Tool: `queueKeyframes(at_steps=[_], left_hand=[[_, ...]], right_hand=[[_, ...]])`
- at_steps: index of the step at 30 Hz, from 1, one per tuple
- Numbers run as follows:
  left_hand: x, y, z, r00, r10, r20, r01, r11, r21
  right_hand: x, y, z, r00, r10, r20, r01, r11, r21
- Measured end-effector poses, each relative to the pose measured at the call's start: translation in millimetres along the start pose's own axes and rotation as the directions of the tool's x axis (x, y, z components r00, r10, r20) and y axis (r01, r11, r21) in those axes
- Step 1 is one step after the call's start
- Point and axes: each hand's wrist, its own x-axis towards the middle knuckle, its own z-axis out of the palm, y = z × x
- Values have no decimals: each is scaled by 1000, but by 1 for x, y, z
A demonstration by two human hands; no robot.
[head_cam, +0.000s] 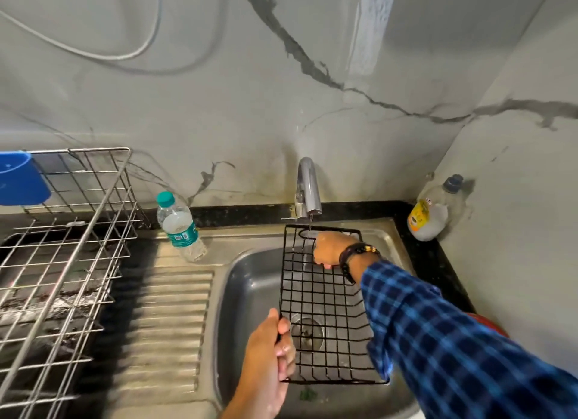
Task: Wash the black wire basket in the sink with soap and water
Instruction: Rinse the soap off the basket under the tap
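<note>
The black wire basket [322,296] is held over the steel sink [250,281], tilted with its far end under the chrome tap [308,189]. A thin stream of water falls from the spout onto the basket's far rim. My left hand [272,356] grips the basket's near left edge. At the far end, just under the water, my right hand [331,250] in a blue checked sleeve closes around the wires. The drain [306,332] shows through the mesh.
A clear water bottle [179,228] with a teal cap lies tilted on the ribbed drainboard [165,321]. A silver wire dish rack [62,262] with a blue cup [22,178] fills the left. A soap bottle [433,214] stands in the back right corner.
</note>
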Motion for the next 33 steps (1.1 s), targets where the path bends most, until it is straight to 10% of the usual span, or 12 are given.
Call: queueKeyframes(at_steps=[6,14,20,27,33], left_hand=[[14,17,6,989,141,-50,-143,989,-36],[41,22,19,974,221,-51,-223,974,-30],[49,20,12,976,219,-15,-220,975,-36],[35,11,17,990,139,33,-135,986,-98],[21,11,13,990,134,51,-132,990,-47]], right_hand=[[-3,-11,40,913,-42,-405,95,989,111],[-44,-25,56,990,79,114,-88,994,71],[-90,-22,48,953,-96,288,146,977,-156],[-19,-14,20,900,-315,301,215,922,322],[15,-23,-13,988,-108,-113,149,415,898]])
